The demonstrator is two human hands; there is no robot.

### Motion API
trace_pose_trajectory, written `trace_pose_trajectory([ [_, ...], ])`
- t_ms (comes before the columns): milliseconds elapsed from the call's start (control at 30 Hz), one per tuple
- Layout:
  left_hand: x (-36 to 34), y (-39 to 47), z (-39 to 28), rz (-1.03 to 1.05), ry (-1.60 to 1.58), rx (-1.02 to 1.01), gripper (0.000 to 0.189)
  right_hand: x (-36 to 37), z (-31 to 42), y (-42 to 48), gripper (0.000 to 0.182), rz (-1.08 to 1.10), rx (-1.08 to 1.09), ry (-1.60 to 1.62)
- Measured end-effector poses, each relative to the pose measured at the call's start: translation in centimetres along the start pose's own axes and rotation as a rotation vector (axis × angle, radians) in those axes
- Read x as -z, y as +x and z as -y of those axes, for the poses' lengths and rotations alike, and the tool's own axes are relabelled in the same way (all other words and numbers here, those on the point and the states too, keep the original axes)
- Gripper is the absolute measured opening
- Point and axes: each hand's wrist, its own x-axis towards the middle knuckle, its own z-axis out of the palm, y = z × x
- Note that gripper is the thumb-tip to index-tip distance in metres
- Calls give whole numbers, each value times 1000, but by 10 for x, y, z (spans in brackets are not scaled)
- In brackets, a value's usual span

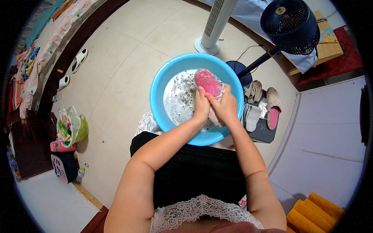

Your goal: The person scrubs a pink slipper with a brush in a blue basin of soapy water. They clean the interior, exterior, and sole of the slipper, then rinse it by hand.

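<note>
A round blue plastic basin (163, 122) holds soapy water (177, 102) with foam and bubbles. Over its right half, a wet slipper with a pink sole (207, 81) is tilted, suds on its surface. My left hand (201, 105) grips the slipper from the left, thumb along the pink part. My right hand (227, 103) holds its right side, its thumb near my left one. The slipper's lower end shows between my wrists; my palms hide its middle. Right of the basin, a matching slipper (273, 107) lies on a dark box (263, 132), beside a grey-white cloth item (251, 116).
Beyond the basin stands a white tower fan (217, 26); a black fan (287, 26) on a pole leans in at the upper right, its cable on the floor. A green bin (82, 129) and white slippers (79, 60) are at left. White plastic (147, 123) touches the basin's left side.
</note>
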Motion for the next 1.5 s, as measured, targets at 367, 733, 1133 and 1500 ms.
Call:
trace_pose_trajectory([
  [367, 5, -4, 12, -55, 306, -32, 52, -7, -4, 0, 65, -51, 65, 70],
  [733, 8, -3, 17, -3, 589, -89, 50, -11, -21, 6, 50, -10, 26, -44],
  [1133, 11, 3, 0, 60, 519, -89, 49, -3, -28, 15, 50, 50, 32, 105],
  [1500, 12, 1, -8, 119, 588, -145, 63, 5, -15, 18, 75, 37, 76, 130],
])
